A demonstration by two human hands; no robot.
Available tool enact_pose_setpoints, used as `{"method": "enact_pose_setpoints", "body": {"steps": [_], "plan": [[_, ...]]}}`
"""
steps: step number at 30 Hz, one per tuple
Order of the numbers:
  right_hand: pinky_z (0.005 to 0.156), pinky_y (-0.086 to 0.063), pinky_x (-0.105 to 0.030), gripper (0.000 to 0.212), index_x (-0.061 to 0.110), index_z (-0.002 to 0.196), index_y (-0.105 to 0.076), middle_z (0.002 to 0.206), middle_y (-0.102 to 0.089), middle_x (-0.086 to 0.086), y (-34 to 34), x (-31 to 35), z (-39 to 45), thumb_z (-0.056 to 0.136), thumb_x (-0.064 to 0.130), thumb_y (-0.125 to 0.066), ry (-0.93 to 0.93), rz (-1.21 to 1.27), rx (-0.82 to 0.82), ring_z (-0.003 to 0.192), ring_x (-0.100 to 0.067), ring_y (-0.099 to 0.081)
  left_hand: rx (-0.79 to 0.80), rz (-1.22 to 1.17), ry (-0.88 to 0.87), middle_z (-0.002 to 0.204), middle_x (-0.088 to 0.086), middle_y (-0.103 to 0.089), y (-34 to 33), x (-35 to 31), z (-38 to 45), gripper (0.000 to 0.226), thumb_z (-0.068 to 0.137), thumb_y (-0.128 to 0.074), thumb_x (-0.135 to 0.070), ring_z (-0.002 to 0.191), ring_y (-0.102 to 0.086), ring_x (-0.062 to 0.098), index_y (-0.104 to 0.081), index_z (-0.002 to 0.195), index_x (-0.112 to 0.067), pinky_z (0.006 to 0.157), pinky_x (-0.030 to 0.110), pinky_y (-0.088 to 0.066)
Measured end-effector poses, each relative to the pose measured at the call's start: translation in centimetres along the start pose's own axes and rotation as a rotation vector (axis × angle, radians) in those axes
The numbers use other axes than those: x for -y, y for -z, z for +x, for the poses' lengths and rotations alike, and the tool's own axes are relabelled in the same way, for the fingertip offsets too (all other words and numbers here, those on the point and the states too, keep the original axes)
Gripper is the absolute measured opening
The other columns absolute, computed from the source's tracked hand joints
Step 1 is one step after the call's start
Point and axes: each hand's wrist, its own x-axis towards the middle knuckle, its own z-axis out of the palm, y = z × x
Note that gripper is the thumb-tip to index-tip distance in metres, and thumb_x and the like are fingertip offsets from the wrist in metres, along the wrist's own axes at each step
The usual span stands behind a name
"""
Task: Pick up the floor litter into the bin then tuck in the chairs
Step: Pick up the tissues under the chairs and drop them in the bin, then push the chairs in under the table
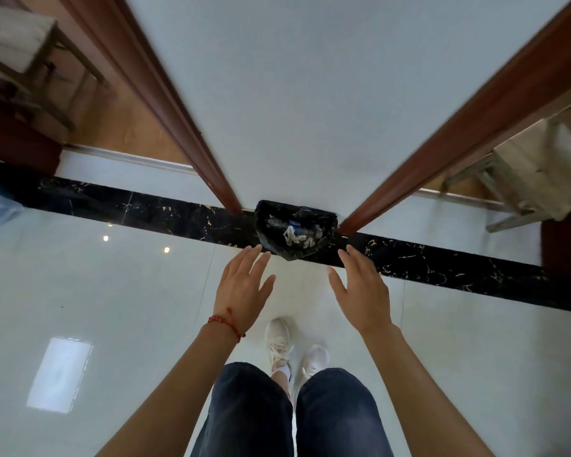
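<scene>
Two hands, left (241, 288) and right (363, 291), hover spread and empty just short of the bin (295, 230). Black-lined, it holds litter (299, 239), standing on a black marble strip (145, 212) across glossy white floor (112, 308), against a wall (310, 94) between brown frames.

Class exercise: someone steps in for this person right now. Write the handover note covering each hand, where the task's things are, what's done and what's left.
Left hand: open, empty, fingers spread near the bin.
Right hand: open, empty, on the bin's other side.
Bin: black-bagged, against the white wall on the black marble strip, holding crumpled paper and a bottle.
Done: some litter is binned; no litter shows on the visible floor.
Left: chairs. One stands through the left doorway, another through the right; whether they are tucked in cannot be told.
</scene>
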Motion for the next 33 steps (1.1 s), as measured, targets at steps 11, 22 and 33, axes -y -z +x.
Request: {"method": "enact_pose_setpoints", "body": {"steps": [11, 22, 33], "plan": [[0.087, -0.051, -0.042, 0.056, 0.005, 0.121, -0.057, 0.128, -0.058, -0.015, 6.8, -1.1, -7.6, 0.088, 0.045, -0.033, -0.058, 0.028, -0.133, 0.119, -0.03, -0.054, -0.032, 0.002, -0.01, 0.118, 0.017, -0.062, 6.0, -5.7, -3.6, 0.047, 0.086, -0.04, -0.036, 0.112, -0.056, 0.037, -0.06, 0.115, -0.005, 0.093, 0.049, -0.042], [0.085, -0.052, -0.042, 0.045, 0.004, 0.118, -0.06, 0.123, -0.061, -0.017, 11.2, -4.7, -15.6, 0.086, 0.033, -0.047, -0.191, 0.075, -0.268, 0.114, -0.031, -0.058, 0.009, 0.039, -0.202, 0.118, 0.018, -0.063, 7.9, -12.4, -6.3, 0.05, 0.085, -0.037, -0.036, 0.112, -0.057, 0.038, -0.06, 0.115, -0.004, 0.091, 0.051, -0.044], [0.088, -0.05, -0.041, 0.041, 0.004, 0.12, -0.058, 0.124, -0.059, -0.018, 11.9, -6.8, -22.4, 0.089, 0.03, -0.053, -0.538, 0.155, -0.444, 0.115, -0.031, -0.057, 0.225, 0.082, -0.503, 0.132, 0.015, -0.052, 7.5, -18.7, -4.9, 0.064, 0.088, -0.02, -0.047, 0.128, -0.042, 0.033, -0.051, 0.127, -0.007, 0.106, 0.047, -0.027]]}}
